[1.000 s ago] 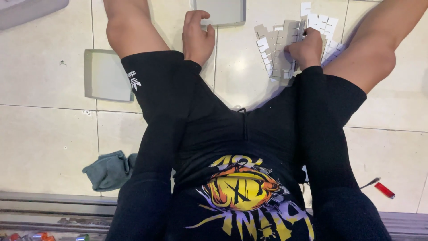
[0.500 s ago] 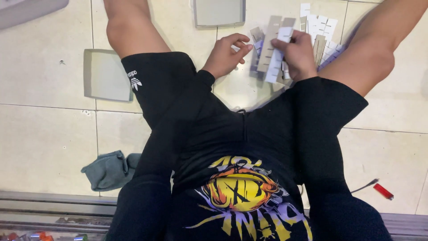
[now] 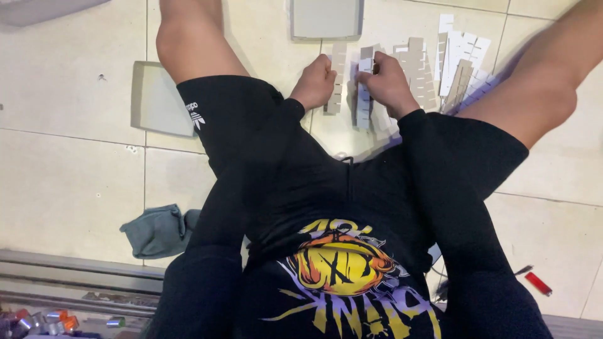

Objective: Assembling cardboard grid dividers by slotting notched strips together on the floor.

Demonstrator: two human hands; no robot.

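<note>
- Head view, looking down: person sits on a pale tiled floor point(image 3: 69, 182), legs spread, black sleeves and shorts.
- Left hand point(image 3: 316, 80): fingers curled shut around one grey notched cardboard strip point(image 3: 337, 78). Strip's long axis runs up-down in frame, pointing away from the body; lower end near the floor between the thighs.
- Right hand point(image 3: 387, 83): fingers closed, gripping a second grey-white notched cardboard strip point(image 3: 364, 94). Same axis, roughly parallel to the first, just beside it. Can't tell if the two strips touch.
- Count in hands: two strips, one per hand.
- Loose pile of grey and white notched cardboard strips point(image 3: 455, 66) on the floor to the right of the right hand, against the right knee. Mostly lying up-down, some fanned. Overlapping, exact count unclear.
- Two flat grey square trays: grey square tray at top centre point(image 3: 325, 17), just beyond the hands; grey square tray at left point(image 3: 160, 100), beside the left thigh.
- One crumpled grey-green cloth point(image 3: 158, 230) on the floor near the left elbow.
- One small red lighter-shaped object point(image 3: 538, 284) at lower right, well apart from the hands.
- Cluster of small coloured metallic bits point(image 3: 44, 321) at bottom left, too small to count.
</note>
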